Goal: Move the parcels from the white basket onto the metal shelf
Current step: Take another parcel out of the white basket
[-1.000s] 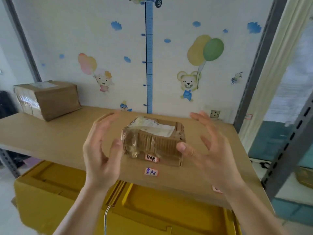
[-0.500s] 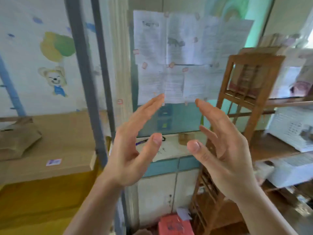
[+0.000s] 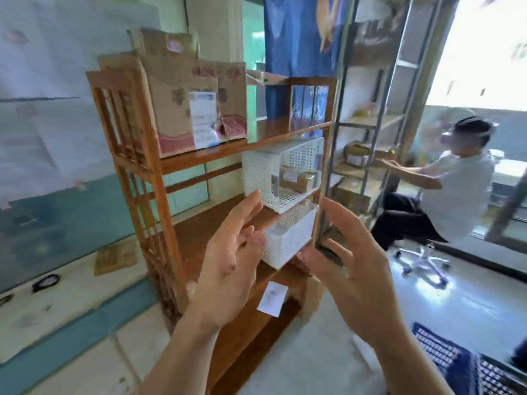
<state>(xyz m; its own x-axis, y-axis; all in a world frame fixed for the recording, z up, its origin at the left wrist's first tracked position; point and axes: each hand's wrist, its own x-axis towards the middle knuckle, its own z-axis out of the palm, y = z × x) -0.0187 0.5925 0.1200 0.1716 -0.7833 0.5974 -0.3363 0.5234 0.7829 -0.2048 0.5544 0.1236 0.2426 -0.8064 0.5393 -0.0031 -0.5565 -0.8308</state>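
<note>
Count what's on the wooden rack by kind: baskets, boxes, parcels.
White baskets: 2, upper basket and lower basket
Large cardboard boxes: 2, front box and the box behind it
Parcels visible in the upper basket: 1, brown parcel
Total: 5

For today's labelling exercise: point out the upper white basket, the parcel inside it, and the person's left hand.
upper white basket (image 3: 258, 169): head view, perforated left side wall.
parcel (image 3: 296, 181): head view, brown cardboard front face.
left hand (image 3: 228, 266): head view, middle of the hand.
</note>
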